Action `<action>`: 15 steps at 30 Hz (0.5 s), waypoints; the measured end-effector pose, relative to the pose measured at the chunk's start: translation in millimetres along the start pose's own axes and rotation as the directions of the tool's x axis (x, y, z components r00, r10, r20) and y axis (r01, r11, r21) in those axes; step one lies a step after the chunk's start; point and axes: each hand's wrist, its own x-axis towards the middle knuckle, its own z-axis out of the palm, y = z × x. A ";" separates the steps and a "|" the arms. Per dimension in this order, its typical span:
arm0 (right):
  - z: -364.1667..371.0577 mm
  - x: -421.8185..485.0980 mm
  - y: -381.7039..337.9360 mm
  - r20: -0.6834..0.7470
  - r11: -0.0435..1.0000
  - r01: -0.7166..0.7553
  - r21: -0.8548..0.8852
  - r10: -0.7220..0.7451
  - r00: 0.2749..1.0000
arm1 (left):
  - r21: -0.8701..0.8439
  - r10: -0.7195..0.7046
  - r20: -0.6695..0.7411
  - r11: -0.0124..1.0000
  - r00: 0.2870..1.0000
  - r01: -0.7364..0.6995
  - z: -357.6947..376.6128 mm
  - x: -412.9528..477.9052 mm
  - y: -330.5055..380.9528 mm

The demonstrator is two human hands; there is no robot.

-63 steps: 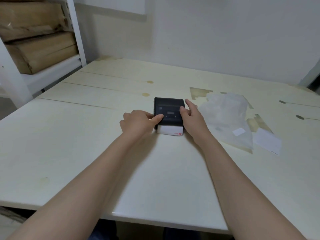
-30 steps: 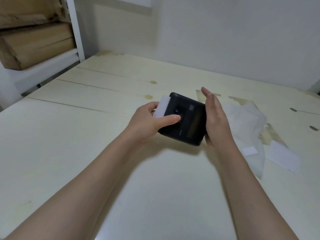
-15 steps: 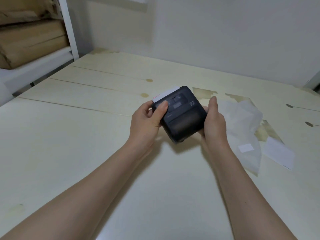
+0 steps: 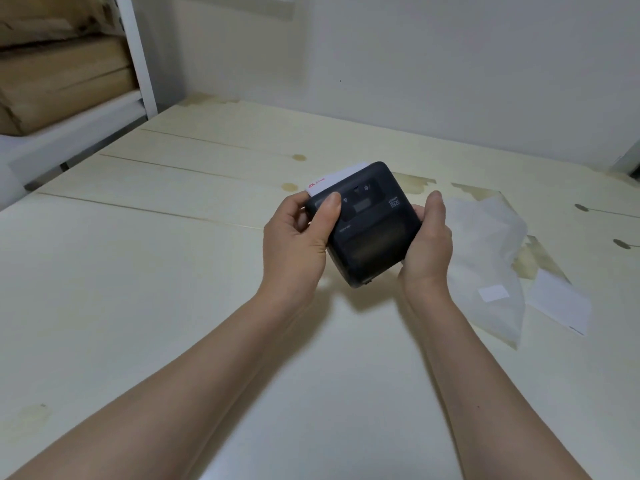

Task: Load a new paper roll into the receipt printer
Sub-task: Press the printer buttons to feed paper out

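Note:
A small black receipt printer (image 4: 370, 230) is held in the air above the pale table (image 4: 138, 271), tilted with its lid face toward me. A white strip with red print (image 4: 332, 180) shows along its far edge. My left hand (image 4: 298, 244) grips the printer's left side, thumb resting on the top face near the buttons. My right hand (image 4: 427, 244) cups its right side. The lid looks closed. No paper roll is in view.
A crumpled translucent plastic bag (image 4: 485, 258) lies on the table right of my hands, with a white slip of paper (image 4: 561, 303) beyond it. A white shelf frame (image 4: 135, 53) holding brown wrapped bundles (image 4: 59, 81) stands at the far left.
The printer left the table: both hands lifted and turned it, so its lid face now points toward me. In the last half second it barely moved.

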 end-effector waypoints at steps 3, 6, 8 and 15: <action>6.0 -0.1 0.2 0.168 0.974 -0.196 0.114 0.176 0.970 | -0.047 -0.060 -0.061 0.997 0.996 0.057 -0.4 4.8 -0.9; 12.0 -7.9 8.3 0.402 0.966 -0.248 0.080 0.196 0.895 | -0.121 -0.162 -0.101 0.981 0.982 0.150 -6.0 8.2 -3.2; 13.0 -8.8 17.7 0.503 0.963 -0.256 0.079 0.183 0.844 | -0.153 -0.249 -0.066 0.959 0.966 0.237 -10.8 11.7 -2.6; -3.7 11.0 15.6 0.374 0.979 -0.199 0.049 0.167 0.912 | -0.029 -0.330 0.090 0.942 0.939 0.334 -18.2 26.4 -2.3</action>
